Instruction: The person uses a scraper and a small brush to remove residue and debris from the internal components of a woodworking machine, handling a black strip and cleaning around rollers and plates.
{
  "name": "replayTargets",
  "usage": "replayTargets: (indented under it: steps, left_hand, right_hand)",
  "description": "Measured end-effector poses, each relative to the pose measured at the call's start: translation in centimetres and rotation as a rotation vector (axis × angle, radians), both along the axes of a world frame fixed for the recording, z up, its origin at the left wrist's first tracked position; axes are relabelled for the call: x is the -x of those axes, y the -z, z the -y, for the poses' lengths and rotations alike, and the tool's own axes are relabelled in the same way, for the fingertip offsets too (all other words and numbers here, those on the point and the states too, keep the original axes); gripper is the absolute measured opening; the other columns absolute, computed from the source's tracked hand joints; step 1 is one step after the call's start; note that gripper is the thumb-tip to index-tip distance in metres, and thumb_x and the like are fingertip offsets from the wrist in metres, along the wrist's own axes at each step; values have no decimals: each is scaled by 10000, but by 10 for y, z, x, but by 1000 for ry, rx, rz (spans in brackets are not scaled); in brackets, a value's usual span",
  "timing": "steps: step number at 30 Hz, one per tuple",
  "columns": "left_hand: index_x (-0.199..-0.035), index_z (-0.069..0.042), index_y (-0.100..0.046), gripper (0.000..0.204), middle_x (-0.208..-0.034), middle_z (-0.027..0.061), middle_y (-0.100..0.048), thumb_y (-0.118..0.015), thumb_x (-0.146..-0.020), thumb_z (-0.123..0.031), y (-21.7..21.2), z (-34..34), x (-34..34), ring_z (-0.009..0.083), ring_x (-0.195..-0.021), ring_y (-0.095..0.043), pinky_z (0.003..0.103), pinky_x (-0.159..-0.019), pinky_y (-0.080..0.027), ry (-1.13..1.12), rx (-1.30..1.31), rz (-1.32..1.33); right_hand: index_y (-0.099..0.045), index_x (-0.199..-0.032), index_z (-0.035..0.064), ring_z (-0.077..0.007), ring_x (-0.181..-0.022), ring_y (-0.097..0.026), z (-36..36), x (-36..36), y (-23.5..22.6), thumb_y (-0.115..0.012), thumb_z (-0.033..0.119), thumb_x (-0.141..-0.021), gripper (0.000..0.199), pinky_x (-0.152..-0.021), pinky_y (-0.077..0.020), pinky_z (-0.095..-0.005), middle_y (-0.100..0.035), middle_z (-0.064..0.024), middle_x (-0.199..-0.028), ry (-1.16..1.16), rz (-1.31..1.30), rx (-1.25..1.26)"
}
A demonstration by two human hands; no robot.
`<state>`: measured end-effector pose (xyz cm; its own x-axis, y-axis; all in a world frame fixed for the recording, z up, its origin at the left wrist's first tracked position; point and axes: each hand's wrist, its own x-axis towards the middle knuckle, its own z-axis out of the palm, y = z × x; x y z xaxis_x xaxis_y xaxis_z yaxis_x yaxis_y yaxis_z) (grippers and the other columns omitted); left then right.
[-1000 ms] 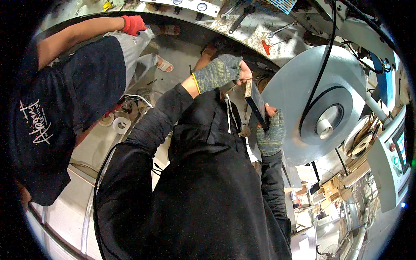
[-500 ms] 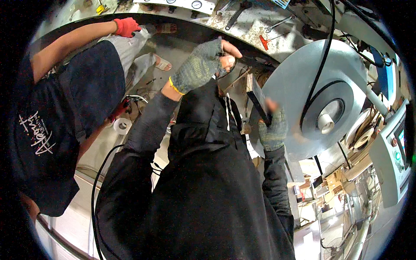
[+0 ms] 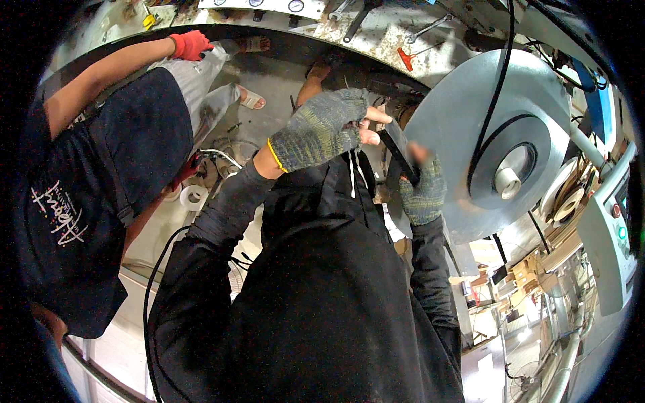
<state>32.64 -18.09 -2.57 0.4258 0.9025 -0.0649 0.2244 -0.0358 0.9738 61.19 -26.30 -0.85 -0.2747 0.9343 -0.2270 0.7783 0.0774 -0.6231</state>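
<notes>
My left hand point(image 3: 322, 131), in a grey-and-yellow knitted glove with bare fingertips, has its thumb and fingers closed at the upper end of a flat dark rectangular piece point(image 3: 398, 154). My right hand point(image 3: 424, 191), gloved alike, grips the lower end of this piece; its fingertips are blurred. The piece is tilted, with a long black edge towards me, and its exact kind cannot be made out. Just right of my right hand stands a large grey disc point(image 3: 457, 114) with a dark ring and a pale central tube point(image 3: 507, 183).
A co-worker in a dark shirt point(image 3: 67, 181) and red gloves point(image 3: 190, 46) stands at left. Wrenches point(image 3: 428, 28) and a red-handled tool point(image 3: 406, 59) lie on the far bench. A black cable point(image 3: 494, 101) hangs before the disc. A control panel point(image 3: 608, 235) stands at right.
My left hand has moved right and slightly down, from apart to the upper end of the dark piece. My right hand still grips the piece, which has tilted a little.
</notes>
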Motion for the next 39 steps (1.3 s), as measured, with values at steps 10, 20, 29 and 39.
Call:
replayTargets:
  steps: [10,20,29,39]
  left_hand:
    - [-946,-100,-801,179,-879,82,-714,-830,-820,-223,8,7,-8,271,-854,-699,397,-797,-554,-154,-172,-101]
    - [-1064,-67,-677,195,-1012,104,-689,-735,-930,-197,0,-14,-5,300,-971,-679,403,-878,-535,197,-172,-312]
    - [-1103,-47,-617,219,-953,-3,-595,-589,-1081,-263,37,-11,10,127,-883,-574,296,-854,-500,279,439,143]
    - [-1181,-23,-702,349,-1123,213,-728,-690,-997,-319,63,5,41,392,-1076,-704,438,-916,-576,-129,-27,-490]
  right_hand:
    - [-597,-1476,131,-449,-1267,-612,2,-4,7,-742,213,-825,672,-1061,-515,-508,-660,-205,-1357,29,-17,42]
    - [-597,-1469,121,-449,-1228,-620,0,-5,7,-734,154,-813,671,-1033,-524,-511,-656,-217,-1306,-25,30,61]
    - [-595,-1456,104,-448,-1223,-623,4,-3,9,-728,100,-794,675,-1043,-523,-501,-652,-218,-1315,-33,-46,120]
    - [-618,-1429,62,-389,-1150,-658,2,-6,13,-724,245,-904,567,-990,-523,-445,-658,-199,-1271,-16,-36,96]
